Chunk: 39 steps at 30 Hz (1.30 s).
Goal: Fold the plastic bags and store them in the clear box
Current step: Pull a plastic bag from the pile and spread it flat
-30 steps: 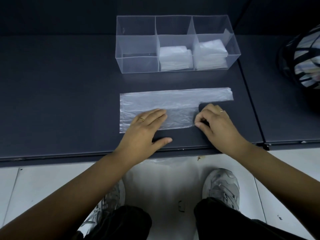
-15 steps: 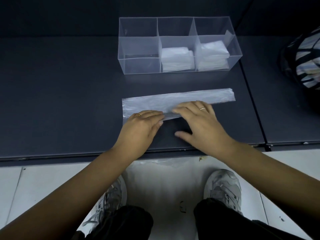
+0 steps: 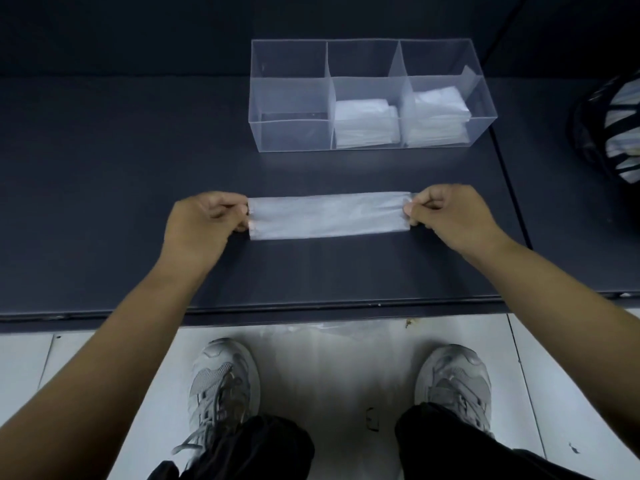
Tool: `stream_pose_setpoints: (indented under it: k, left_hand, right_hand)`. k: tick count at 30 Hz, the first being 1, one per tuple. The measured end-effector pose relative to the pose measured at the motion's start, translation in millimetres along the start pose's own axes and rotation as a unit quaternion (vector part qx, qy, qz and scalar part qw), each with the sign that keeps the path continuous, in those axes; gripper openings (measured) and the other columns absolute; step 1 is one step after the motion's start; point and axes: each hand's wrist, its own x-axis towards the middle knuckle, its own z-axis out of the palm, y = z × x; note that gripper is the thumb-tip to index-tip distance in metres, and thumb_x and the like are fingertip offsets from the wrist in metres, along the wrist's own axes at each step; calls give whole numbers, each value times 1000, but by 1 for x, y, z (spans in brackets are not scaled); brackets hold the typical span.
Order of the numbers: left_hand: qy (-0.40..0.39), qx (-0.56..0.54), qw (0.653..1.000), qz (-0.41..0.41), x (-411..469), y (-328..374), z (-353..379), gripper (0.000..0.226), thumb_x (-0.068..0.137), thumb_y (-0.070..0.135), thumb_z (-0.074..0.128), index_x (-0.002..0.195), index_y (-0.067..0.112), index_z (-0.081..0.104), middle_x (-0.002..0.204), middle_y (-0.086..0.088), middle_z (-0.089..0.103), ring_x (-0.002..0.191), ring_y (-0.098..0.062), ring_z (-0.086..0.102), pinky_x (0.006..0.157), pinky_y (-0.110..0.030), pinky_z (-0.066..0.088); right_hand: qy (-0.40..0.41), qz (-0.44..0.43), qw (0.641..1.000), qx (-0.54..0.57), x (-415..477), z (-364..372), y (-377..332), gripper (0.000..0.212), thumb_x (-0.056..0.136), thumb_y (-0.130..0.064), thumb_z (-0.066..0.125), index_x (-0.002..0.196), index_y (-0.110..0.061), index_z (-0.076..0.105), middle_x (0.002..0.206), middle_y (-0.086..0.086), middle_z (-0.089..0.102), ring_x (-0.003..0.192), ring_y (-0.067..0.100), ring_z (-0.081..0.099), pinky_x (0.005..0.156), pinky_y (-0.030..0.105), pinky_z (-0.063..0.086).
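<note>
A clear plastic bag (image 3: 329, 215), folded lengthwise into a long narrow strip, lies flat on the dark table (image 3: 104, 188). My left hand (image 3: 204, 225) pinches its left end. My right hand (image 3: 446, 216) pinches its right end. Behind the strip stands the clear box (image 3: 291, 136) with three compartments. Its left compartment holds nothing. Folded bags (image 3: 365, 124) are stacked in the middle compartment and more folded bags (image 3: 438, 116) in the right one.
A striped black and white bag (image 3: 616, 133) sits at the table's right edge. A seam (image 3: 509, 202) runs down the table right of my right hand. Clear plastic (image 3: 329, 329) hangs below the table's front edge, above my shoes on the white floor.
The bag's near half was folded over into a narrow strip. Both hands then slid from the strip's middle out to its two ends and now pinch them.
</note>
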Motion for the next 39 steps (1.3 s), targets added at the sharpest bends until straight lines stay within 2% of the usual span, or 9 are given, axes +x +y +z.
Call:
stream_pose_setpoints:
  k: [3,6,12,15,17,20,26,33,39]
  left_hand:
    - [126,137,970,155,-17,8,11,21,92,13,53,107,17,67,96,1,70,88,-16,63,82,-20,45]
    - [24,244,912,328,-39,19,45,32,92,16,47,117,9,65,119,-11,64,111,-29,56,98,-32,39]
    - [-138,476,828,262,-49,1,82,78,88,63,-2,153,21,2,161,2,-5,148,-18,-11,118,-49,-7]
    - [-131,499,814,266,-46,-5,84,79,86,67,-6,152,22,-5,161,2,-7,147,-19,-11,117,-54,-6]
    - [-135,496,817,262,-44,-6,86,78,84,67,-6,149,25,-12,161,2,-9,146,-17,-16,115,-56,-8]
    - [-142,491,816,270,-46,-6,86,78,85,66,-3,151,24,-8,161,1,-6,146,-18,-14,114,-60,-5]
    - [-141,515,800,272,-48,0,84,80,89,65,4,152,18,19,160,-4,15,148,-25,10,111,-66,9]
    - [-132,515,801,275,-48,0,84,79,89,64,4,152,19,17,160,-2,14,148,-24,9,111,-66,11]
    - [-140,508,803,277,-46,1,82,79,88,66,3,152,21,14,160,-2,11,148,-23,7,112,-65,9]
  right_hand:
    - [6,-2,999,-32,2,1,-1,17,86,-18,68,68,-19,67,61,-7,68,55,-4,57,62,18,43]
    - [14,-2,999,-52,3,3,-3,20,86,-18,66,66,-18,66,63,-5,67,54,-1,56,57,18,42]
    - [49,13,991,-123,-5,5,-16,3,87,-13,62,89,-13,64,83,3,67,77,15,61,75,28,49]
    - [146,-154,946,-246,-22,27,-32,35,85,-12,60,120,-9,58,117,14,55,106,31,54,95,37,39]
    - [39,-265,930,-251,-36,51,-40,48,91,-18,55,137,-7,47,141,16,44,130,32,41,110,39,28]
    - [-109,-267,903,-318,-43,71,-25,58,102,-38,33,153,-15,15,161,3,8,148,16,2,120,34,-2]
    - [-49,-161,898,-406,-31,8,35,74,92,-58,16,153,-20,-3,161,-4,-10,146,9,-15,117,28,-14]
    - [136,-95,955,-245,-8,-47,54,37,98,-25,51,131,-10,56,138,7,49,127,28,43,108,38,29]
    - [102,-77,963,-236,16,-51,44,8,89,-22,66,93,-16,66,107,-1,49,105,18,45,96,29,30]
